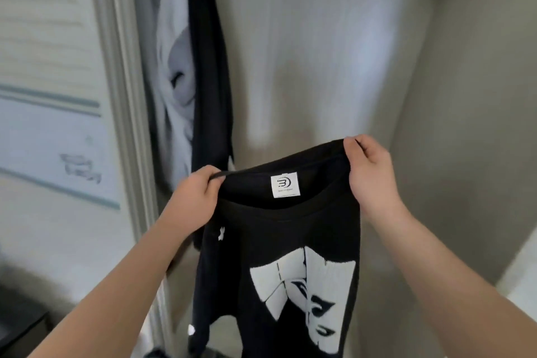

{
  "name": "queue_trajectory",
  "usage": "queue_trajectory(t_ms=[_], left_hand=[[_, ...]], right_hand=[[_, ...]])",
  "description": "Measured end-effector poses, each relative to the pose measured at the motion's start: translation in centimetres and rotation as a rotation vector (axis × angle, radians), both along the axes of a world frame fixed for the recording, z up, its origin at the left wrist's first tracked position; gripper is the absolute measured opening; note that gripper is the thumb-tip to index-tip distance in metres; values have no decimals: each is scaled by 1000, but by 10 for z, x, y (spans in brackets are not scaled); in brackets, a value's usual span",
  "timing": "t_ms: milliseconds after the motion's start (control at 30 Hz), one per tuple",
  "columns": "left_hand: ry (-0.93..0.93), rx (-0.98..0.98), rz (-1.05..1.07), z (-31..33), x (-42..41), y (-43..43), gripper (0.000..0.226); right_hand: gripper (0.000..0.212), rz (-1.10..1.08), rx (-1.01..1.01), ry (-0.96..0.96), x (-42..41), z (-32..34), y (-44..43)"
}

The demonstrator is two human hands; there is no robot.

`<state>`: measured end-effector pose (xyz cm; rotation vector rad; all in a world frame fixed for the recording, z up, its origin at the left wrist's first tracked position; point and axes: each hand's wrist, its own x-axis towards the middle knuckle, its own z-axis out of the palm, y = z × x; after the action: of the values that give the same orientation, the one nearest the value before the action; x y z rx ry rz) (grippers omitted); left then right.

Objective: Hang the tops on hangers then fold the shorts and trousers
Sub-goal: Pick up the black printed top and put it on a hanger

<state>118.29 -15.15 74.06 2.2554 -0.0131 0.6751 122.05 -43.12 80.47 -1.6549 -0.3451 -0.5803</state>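
Hanging between both hands, the black top with a large white face print (276,276) was seen from the head camera, held up by its neckline in front of a pale, faintly ribbed wall (319,38). The left hand (197,192) pinched the left side of the collar, thumb over the stretched edge and fingers curled beneath the cloth. The right hand (369,171) gripped the right side of the collar, a little higher, its fingers folded over the rim. Between them the neck opening gaped toward the camera, and a small square white label (284,184) with a dark round logo showed inside the back of the neck. The body of the top dropped straight down past the lower edge of the frame, the white print facing the camera. Behind and to the left, a dark garment (209,67) and a pale grey-and-white garment (174,52) hung side by side, touching, next to a light door frame (116,81). Whether these two were on hangers could not be told.
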Motion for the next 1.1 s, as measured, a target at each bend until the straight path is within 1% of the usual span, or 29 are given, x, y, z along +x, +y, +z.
queue_trajectory(t_ms=[167,333,467,600,633,700,733,767,833,933,1000,1100], left_hand=[[-234,-57,-137,100,69,-20,34],[-378,-58,-196,213,121,-44,41],[-453,-12,-170,296,151,-61,42],[-494,48,-190,359,174,-80,40],[-496,72,-196,372,176,-85,40],[-489,112,-207,397,178,-98,40],[-484,131,-211,407,178,-105,40],[-476,149,-214,416,176,-112,40],[-460,174,-224,427,171,-125,40],[-473,221,-223,430,166,-137,41],[-467,250,-207,427,165,-138,41],[-432,265,-187,423,168,-131,43]], right_hand=[[37,-152,-78,-97,31,91,-14],[41,-367,-302,-235,45,198,-28],[37,-551,-601,-266,47,273,-38],[31,-758,-961,-240,49,323,-50],[30,-838,-1076,-260,51,331,-52],[22,-1045,-1266,-390,58,343,-56],[17,-1146,-1303,-459,62,348,-57],[15,-1233,-1314,-475,66,353,-59],[24,-1357,-1290,-388,75,363,-66],[41,-1459,-1291,-214,89,374,-76],[43,-1514,-1311,-198,98,375,-82],[39,-1545,-1326,-230,112,375,-91]])
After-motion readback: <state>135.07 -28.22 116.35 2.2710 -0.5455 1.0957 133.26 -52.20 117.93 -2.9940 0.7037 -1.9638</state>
